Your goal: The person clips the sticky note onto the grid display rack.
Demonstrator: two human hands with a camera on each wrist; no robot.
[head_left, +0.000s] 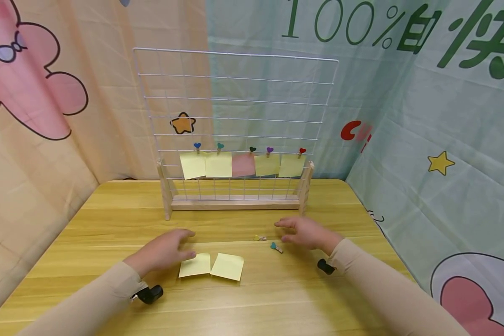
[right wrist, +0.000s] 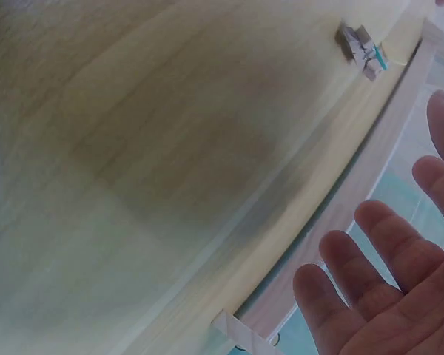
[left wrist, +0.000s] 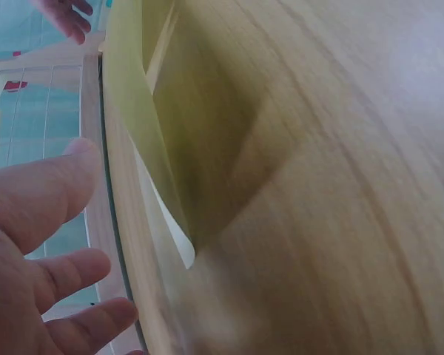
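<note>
My left hand (head_left: 164, 250) hovers near two yellow sticky notes, fingers spread and holding nothing. The left sticky note (head_left: 195, 265) lies by its thumb; the right sticky note (head_left: 227, 267) lies beside that one. In the left wrist view a sticky note (left wrist: 159, 159) stands partly lifted off the wood. My right hand (head_left: 308, 232) is just right of two small clips, its fingers extended and nothing in them. One is a blue heart clip (head_left: 276, 247), the other a yellow clip (head_left: 260, 238). The right wrist view shows the blue clip (right wrist: 362, 52) apart from the fingers.
A white wire grid (head_left: 235, 119) stands in a wooden base (head_left: 235, 204) at the table's back. Heart clips hold several yellow notes (head_left: 218, 164) and one pink note (head_left: 243, 165) along a wire. Printed curtains (head_left: 458, 116) surround the wooden table (head_left: 277, 298).
</note>
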